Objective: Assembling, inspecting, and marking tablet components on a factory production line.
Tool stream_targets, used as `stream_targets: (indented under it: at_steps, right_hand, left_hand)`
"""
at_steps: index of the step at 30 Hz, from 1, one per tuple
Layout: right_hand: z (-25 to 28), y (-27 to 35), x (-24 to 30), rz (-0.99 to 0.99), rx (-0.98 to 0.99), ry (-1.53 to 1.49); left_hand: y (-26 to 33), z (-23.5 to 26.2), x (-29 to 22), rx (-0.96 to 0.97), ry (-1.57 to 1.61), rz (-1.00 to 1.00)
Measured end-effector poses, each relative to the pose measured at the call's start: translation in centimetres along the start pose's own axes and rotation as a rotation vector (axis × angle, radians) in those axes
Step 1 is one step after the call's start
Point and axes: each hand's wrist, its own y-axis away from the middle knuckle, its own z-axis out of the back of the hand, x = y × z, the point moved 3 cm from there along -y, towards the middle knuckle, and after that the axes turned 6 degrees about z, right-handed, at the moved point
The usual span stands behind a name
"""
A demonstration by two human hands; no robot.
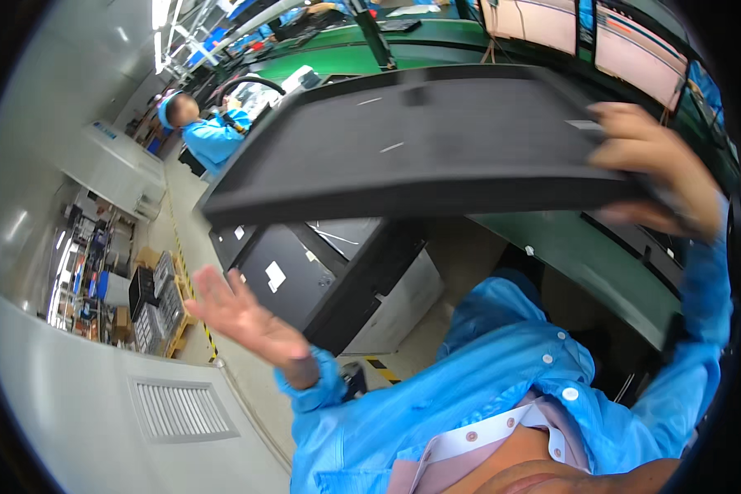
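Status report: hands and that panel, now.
Right hand grips the dark panel at its edge, held up. Left hand open, empty, below the panel. Dark cabinets directly under it.

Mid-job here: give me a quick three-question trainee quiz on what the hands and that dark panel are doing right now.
1. True or false: both hands grip the large dark panel.
2. Which hand holds the panel's edge? A) left B) right
3. Fill in: the left hand is ____, fingers spread, below the panel.

Key:
1. False; only one does.
2. B, the right hand.
3. open, touching nothing.
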Motion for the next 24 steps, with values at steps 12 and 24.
stream_targets:
  at_steps: [12, 24]
  right_hand:
    - [-22.5, -18.4, -12.6, -0.069, -0.324, -0.713]
    - [-21.6, -21.0, -20.3, 0.136, -0.557, 0.039]
  left_hand:
    - [14.3, 9.7, 6.4, -0.533, -0.448, 0.530]
    - [10.0, 10.2, 4.7, -0.405, -0.931, 0.445]
